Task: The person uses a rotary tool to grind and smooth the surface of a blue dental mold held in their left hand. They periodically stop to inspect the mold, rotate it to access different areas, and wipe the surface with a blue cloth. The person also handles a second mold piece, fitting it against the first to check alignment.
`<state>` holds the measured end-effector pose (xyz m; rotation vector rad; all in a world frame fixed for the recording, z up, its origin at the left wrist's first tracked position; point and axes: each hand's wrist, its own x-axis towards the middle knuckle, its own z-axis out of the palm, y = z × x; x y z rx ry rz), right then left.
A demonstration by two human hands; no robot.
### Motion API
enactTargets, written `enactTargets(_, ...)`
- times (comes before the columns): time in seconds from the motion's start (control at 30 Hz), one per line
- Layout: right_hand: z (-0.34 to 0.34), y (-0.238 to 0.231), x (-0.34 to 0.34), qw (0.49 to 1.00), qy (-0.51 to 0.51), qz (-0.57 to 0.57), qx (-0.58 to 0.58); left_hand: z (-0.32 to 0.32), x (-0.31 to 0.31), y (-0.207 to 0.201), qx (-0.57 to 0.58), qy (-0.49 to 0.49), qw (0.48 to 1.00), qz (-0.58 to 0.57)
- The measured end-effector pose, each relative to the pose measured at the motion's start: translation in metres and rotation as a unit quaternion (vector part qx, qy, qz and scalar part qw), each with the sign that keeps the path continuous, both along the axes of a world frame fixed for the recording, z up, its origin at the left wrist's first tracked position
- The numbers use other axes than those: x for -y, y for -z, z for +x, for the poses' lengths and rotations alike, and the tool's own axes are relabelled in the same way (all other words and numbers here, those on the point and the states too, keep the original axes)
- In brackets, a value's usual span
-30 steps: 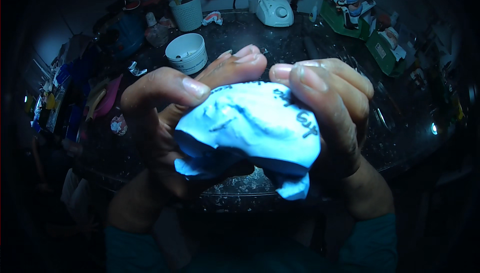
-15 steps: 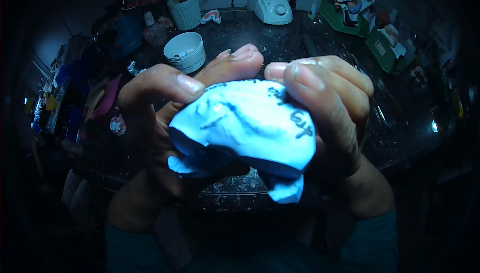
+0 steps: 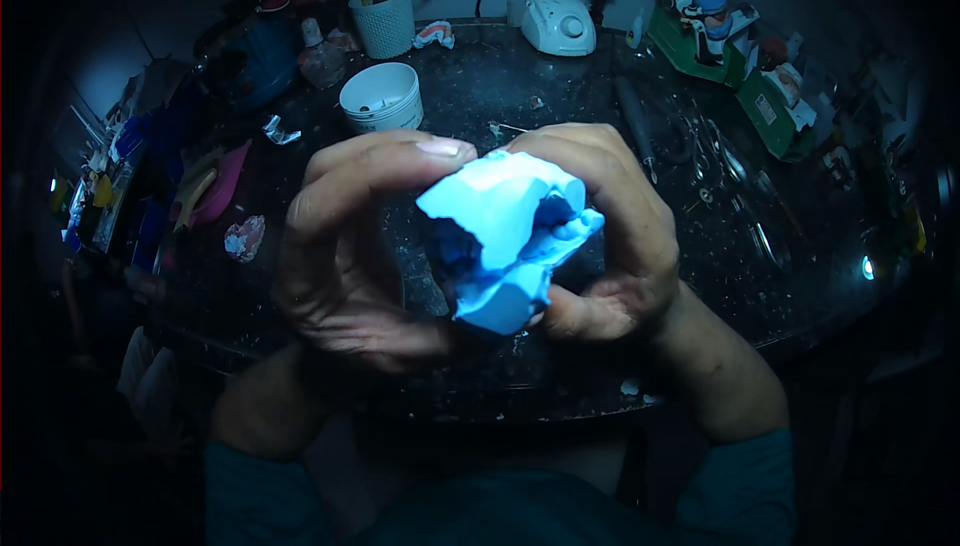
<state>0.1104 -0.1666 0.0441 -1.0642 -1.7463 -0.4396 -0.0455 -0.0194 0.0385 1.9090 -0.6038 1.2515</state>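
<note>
The right grip [image 3: 632, 231] holds a bluish lump [image 3: 505, 208], left grip [image 3: 328, 254] apparently touching it.

Dark bench [image 3: 465, 81], white tub [image 3: 400, 116], white dial unit [image 3: 558, 26]

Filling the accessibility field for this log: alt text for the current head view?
A person's bare left hand and bare right hand hold up a jagged, light-blue-looking piece above a dark, speckled tabletop. Beyond them stand a round white plastic tub, a textured pale cup and a rounded white box with a dial.
</note>
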Motion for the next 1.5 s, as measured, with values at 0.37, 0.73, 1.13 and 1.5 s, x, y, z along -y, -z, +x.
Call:
enactTargets(0.37,-0.013,0.037,0.007,0.954,-0.107,-0.226,-0.166,-0.017,0.009,-0.027,-0.080,-0.138,0.977,0.139)
enactTargets(0.73,-0.005,0.031,-0.012,0.993,-0.093,-0.069,-0.036,-0.020,0.012,-0.027,-0.070,-0.122,0.982,0.123)
enactTargets(1.13,-0.016,0.014,0.000,0.995,-0.011,-0.080,-0.052,-0.020,0.005,-0.026,-0.071,-0.112,0.979,0.155)
enactTargets(1.5,-0.014,0.005,0.003,0.997,0.052,-0.048,0.019,-0.024,0.007,-0.025,-0.085,-0.135,0.977,0.144)
